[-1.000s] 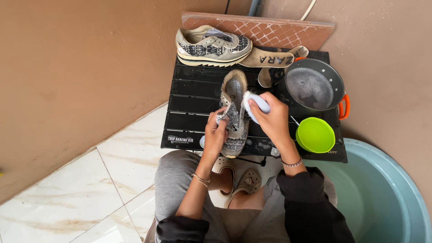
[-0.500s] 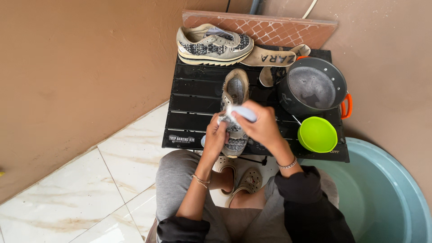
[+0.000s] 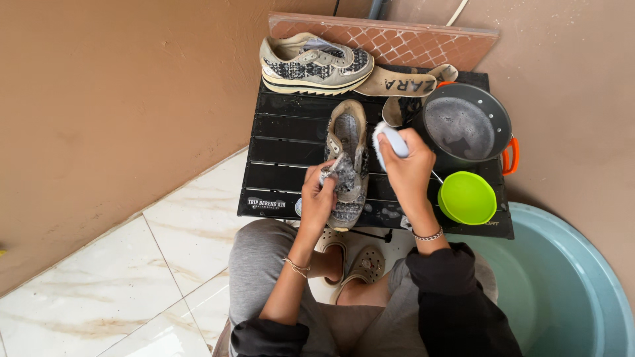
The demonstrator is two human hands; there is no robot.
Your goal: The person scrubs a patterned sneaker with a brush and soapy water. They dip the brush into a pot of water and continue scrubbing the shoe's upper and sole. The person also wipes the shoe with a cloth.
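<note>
**A:** ok so what's on the low black slatted bench [image 3: 284, 142]?

**B:** In the middle there's a grey-beige patterned fabric sneaker [image 3: 347, 162] lying lengthwise, opening up, toe towards the person. The left hand [image 3: 317, 198] has its fingers clenched on the near side of that sneaker, around the tongue and lace area. The right hand [image 3: 409, 165] is just to the right of the shoe — fingers wrapped around a pale blue-and-white scrub brush [image 3: 389, 142], which sits beside the shoe's rim. Can't tell if the bristles are actually touching it.

**A:** and the rest of the stuff?

**B:** A second matching patterned sneaker with a thick pale sole [image 3: 314, 64] stands on its side at the far edge, with a tan printed insole [image 3: 407, 82] lying just to its right. Behind them a terracotta lattice-pattern tile panel [image 3: 397, 41] leans on the brown wall. On the right side of the bench is a dark round pot with orange handles [image 3: 466, 125] holding cloudy water, and a lime-green plastic bowl [image 3: 467, 197] just in front of it. A big pale blue plastic basin [image 3: 569, 291] sits on the floor to the right — the person is crouched in beige clogs [image 3: 360, 264] on white marble-look tiles [image 3: 132, 284].
</note>
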